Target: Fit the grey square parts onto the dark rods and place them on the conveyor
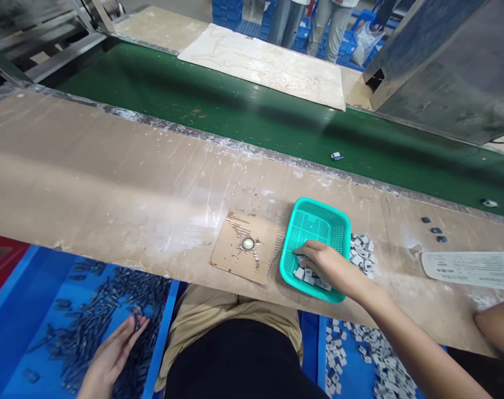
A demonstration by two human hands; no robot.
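Observation:
My left hand [114, 354] is over a blue bin [61, 277] at the lower left, its fingers closed on a small dark plastic part [138, 318]. Many similar dark slender parts [90, 327] lie heaped beneath it. Reaching into a teal plastic basket [296, 221], my right hand [324, 266] has its fingers curled at a small grey plastic piece [302, 259]. More grey pieces [312, 279] lie on the basket floor below the fingers. To the basket's left is a torn cardboard square [222, 249] with a round metal-rimmed piece [247, 243] at its middle.
A green conveyor belt [235, 111] runs behind the bench and carries a few small parts [337, 156]. Grey pieces [362, 255] are piled right of the basket. A second blue bin [351, 354] sits lower right. Another person's arm [499, 327] rests at the right edge.

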